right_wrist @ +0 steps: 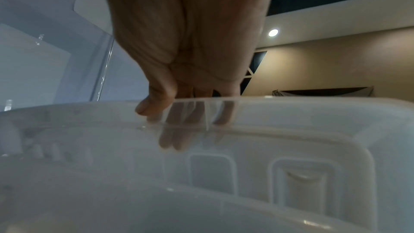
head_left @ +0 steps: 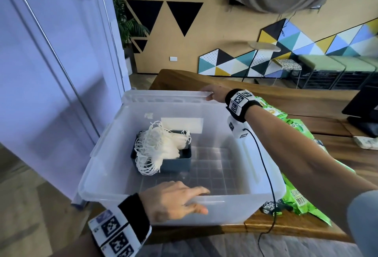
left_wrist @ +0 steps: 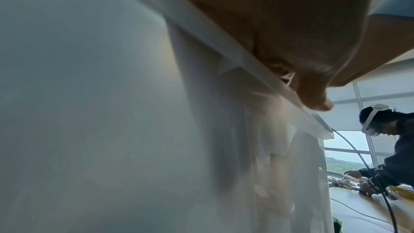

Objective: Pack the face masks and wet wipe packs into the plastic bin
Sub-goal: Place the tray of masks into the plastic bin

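A clear plastic bin stands at the left end of the wooden table. Inside it, at the back left, a small dark blue box holds a heap of white face masks with loose ear loops. My left hand grips the bin's near rim, with the thumb outside and the fingers inside the wall. My right hand grips the far rim, and its fingers show through the plastic. Green wet wipe packs lie on the table right of the bin.
A black cable runs from my right wrist over the bin's right rim to the table edge. A black monitor base sits at the far right. A white door stands left of the bin. Another person works further along the table.
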Motion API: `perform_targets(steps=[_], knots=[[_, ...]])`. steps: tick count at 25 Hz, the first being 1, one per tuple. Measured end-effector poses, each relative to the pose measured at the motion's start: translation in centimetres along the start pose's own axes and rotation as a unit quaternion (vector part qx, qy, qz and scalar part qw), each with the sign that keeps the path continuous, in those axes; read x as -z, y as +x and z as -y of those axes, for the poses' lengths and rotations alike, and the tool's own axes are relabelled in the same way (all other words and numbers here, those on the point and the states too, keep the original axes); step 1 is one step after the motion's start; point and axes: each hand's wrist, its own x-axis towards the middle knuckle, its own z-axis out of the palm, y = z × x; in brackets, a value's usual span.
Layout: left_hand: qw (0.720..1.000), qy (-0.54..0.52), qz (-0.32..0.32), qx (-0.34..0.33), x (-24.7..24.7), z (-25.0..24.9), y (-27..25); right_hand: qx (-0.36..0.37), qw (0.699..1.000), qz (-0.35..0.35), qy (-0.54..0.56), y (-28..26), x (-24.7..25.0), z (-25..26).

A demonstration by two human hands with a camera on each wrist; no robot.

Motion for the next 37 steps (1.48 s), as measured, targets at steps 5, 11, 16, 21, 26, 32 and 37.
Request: perform_targets(steps=[5,11,16,21,26,32,37], knots=[[0.99,0.125,-0.056,0.014,0.0,-1.6,1.0,-0.002,1.0,-0.008,0.005,-0.6,1.3,-0.9],[0.99,0.126,-0.055,-0.025,1.3,-0.7,2.0,-0.011,1.0,0.009,-0.027,0.8,0.8,-0.4],[0.992,0.118,-0.043,0.018,1.7,-0.8,2.2,-0.008,0.998,0.052,-0.034,1.1,2.1,0.9],[0.992,0.109,-0.048,0.05,1.5,-1.0,1.9,0.001,0.997,0.05,-0.052,0.6,2.9,0.6],[0.992,0.105,-0.052,0.053,1.0,-0.8,1.9,0.002,0.997,0.041,-0.06,0.9,2.2,-0.6],[0.991,0.099,-0.088,-0.002,1.9,-0.3,2.1,0.008,0.998,0.027,-0.051,1.0,2.6,-0.9],[0.987,0.106,-0.117,-0.003,1.4,-0.1,2.1,-0.006,0.995,-0.023,-0.095,0.6,0.6,-1.0]])
